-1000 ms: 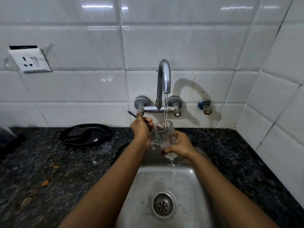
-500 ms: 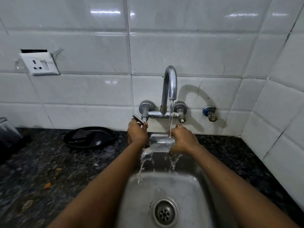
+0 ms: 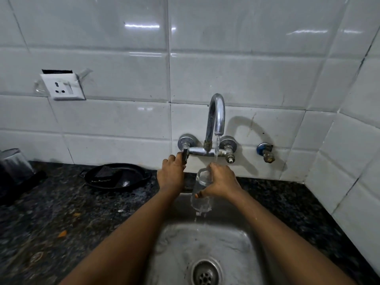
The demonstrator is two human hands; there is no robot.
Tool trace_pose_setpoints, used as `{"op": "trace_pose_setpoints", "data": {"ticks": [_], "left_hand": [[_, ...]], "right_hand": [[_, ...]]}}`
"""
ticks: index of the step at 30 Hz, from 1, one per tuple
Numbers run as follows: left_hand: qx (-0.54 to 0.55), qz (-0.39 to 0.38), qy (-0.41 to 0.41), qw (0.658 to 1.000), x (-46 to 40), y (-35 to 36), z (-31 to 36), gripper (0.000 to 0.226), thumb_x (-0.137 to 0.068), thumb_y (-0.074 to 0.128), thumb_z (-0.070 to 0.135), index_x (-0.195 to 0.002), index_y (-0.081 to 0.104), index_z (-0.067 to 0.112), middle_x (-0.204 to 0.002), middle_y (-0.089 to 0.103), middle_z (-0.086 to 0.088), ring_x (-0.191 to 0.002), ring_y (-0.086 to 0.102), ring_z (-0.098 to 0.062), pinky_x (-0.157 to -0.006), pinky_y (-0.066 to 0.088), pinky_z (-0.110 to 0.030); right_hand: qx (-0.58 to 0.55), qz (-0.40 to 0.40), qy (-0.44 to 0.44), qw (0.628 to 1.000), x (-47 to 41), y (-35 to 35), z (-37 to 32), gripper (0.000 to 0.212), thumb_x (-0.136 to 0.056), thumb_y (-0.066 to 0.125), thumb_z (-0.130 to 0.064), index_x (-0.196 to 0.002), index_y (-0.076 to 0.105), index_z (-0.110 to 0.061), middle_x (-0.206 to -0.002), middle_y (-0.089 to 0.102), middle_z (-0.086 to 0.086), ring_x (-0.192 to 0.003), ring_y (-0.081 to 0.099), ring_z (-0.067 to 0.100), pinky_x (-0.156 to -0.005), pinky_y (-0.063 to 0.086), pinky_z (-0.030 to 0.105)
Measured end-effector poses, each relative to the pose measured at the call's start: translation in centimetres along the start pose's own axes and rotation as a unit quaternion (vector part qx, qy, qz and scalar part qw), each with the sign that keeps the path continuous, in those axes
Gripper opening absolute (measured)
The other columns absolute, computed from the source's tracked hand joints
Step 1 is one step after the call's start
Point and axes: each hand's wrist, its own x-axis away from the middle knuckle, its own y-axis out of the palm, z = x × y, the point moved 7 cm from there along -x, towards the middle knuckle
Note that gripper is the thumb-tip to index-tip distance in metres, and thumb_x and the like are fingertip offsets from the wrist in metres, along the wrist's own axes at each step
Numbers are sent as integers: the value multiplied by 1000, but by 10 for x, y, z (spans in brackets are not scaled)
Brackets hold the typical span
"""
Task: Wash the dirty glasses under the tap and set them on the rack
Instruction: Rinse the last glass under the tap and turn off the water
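Observation:
A clear glass (image 3: 201,194) hangs over the steel sink (image 3: 230,243), held upside down or steeply tilted in my right hand (image 3: 222,182), with water dripping from its lower end. A thin stream runs from the chrome tap (image 3: 216,118) onto my right hand and the glass. My left hand (image 3: 171,171) is closed around the tap's left lever handle (image 3: 185,154). No rack is in view.
A black pan (image 3: 117,175) sits on the dark granite counter (image 3: 61,212) left of the sink. A dark steel vessel (image 3: 12,163) stands at the far left. White tiled walls close in behind and on the right, with a socket (image 3: 61,87) and a blue-capped valve (image 3: 265,150).
The glass has turned from lying sideways under the stream to pointing downward, and water drains out of it. My left hand stays on the tap handle.

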Motion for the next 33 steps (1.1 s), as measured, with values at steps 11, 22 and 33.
{"op": "trace_pose_setpoints", "data": {"ticks": [11, 22, 33], "left_hand": [[247, -52, -165, 953, 113, -12, -99, 17, -90, 55, 19, -85, 67, 7, -83, 72, -11, -75, 65, -23, -72, 51, -32], [270, 103, -372, 882, 200, -118, -317, 29, -97, 43, 24, -70, 49, 16, -61, 62, -1, -57, 57, -21, -58, 48, -26], [28, 164, -361, 918, 197, -191, -529, 19, -86, 60, 19, -81, 63, 1, -86, 65, -20, -84, 60, -36, -73, 46, -40]], "right_hand": [[41, -93, -147, 984, 54, 16, -80, 65, -47, 86, -40, -102, 56, -25, -103, 64, -4, -97, 57, 18, -77, 51, 36], [-39, -29, -267, 962, 43, 58, -232, 67, -58, 81, -26, -118, 52, -21, -110, 50, 9, -105, 48, 26, -81, 43, 31], [-42, -20, -291, 956, -24, 191, -434, 67, -64, 81, -15, -121, 48, -27, -116, 52, 8, -104, 55, 31, -77, 53, 38]]}}
